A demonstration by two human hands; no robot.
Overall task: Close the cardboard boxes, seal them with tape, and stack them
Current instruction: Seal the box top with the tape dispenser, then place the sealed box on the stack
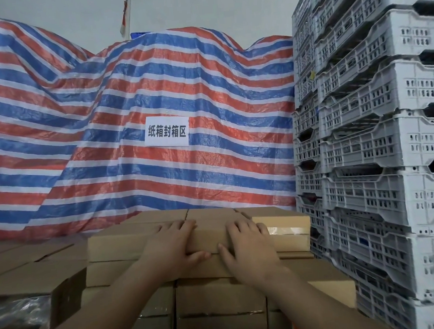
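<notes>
Both our hands clamp the top cardboard box point(144, 240) at lower centre: left hand point(171, 247) and right hand point(247, 247) with fingers over its top, thumbs under its front edge. We're stacking now; sealed boxes point(220, 302) fill the pile below, though how many remain we can't tell.

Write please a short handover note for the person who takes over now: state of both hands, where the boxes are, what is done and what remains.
Left hand: fingers lie on top of the top cardboard box, thumb on its front face.
Right hand: the same grip on the same box, beside the left.
The box is closed and sits on the stack of boxes in front of the striped tarp.
Neighbouring box on the right shows clear tape on its front.
Grey crates stand to the right.
Done: several layers look closed and stacked.
Left: square up this box. An open box at lower left probably needs closing and taping.
</notes>
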